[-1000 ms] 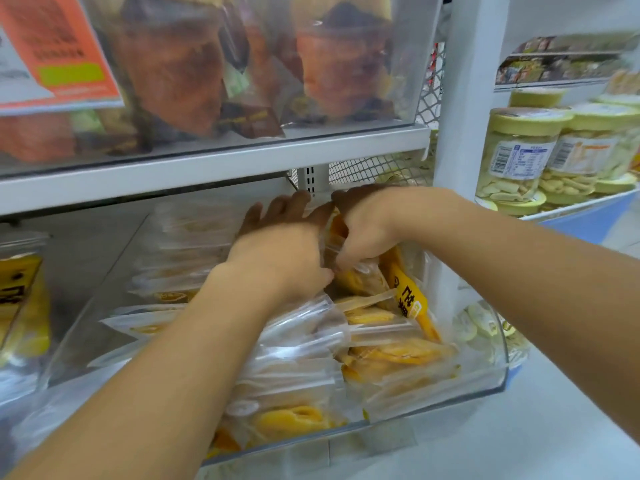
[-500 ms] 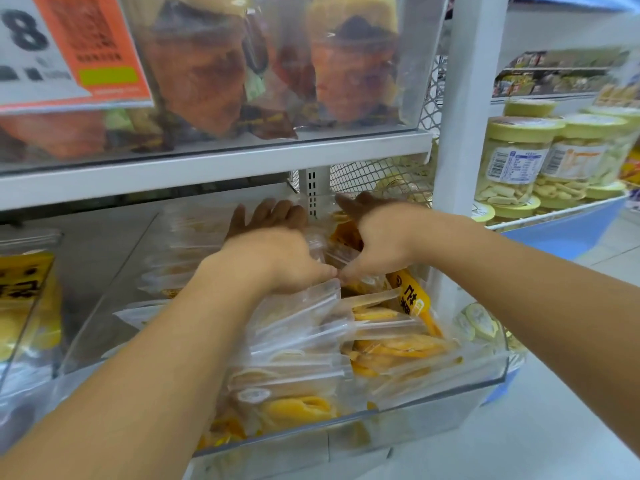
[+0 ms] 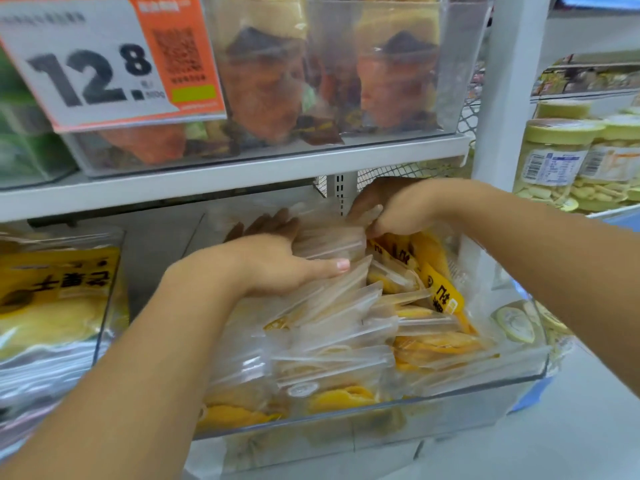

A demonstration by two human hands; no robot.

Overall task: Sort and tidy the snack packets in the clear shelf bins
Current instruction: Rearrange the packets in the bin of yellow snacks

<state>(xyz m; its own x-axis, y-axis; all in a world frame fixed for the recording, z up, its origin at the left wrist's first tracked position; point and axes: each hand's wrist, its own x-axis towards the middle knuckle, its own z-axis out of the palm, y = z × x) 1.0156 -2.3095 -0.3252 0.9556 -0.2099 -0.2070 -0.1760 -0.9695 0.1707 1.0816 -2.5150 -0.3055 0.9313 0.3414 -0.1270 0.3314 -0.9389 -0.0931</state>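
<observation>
**Both hands deep in the dried-mango bin**

A clear plastic bin [image 3: 512, 382] sits pulled forward on the lower shelf, filled with clear packets of yellow dried mango [image 3: 346, 341] standing in rough rows, their sealed tops pointing up and back. The left hand [image 3: 277, 265] lies on the left rows near the back of the bin, fingers wrapped over the tops of a bunch of packets and the thumb stretched along their near side, so it holds that bunch between thumb and fingers. The right hand [image 3: 398, 209] is at the back of the bin, just right of the left one, its fingers curled down and pinching the top edge of a clear packet [image 3: 332, 237]. The two hands are near each other, with that packet between them.

To the right of the rows, packets with a yellow printed label [image 3: 441, 292] lean at a tilt against the bin's right wall. A neighbouring bin [image 3: 104, 306] on the left holds larger yellow mango bags. On the upper shelf [image 3: 242, 171], another clear bin [image 3: 446, 64] holds orange-red dried fruit packets, with an orange-and-white price card [image 3: 104, 64] reading 12.8 on its front. Further right, lidded jars [image 3: 554, 157] of pale slices stand on another shelf.
</observation>
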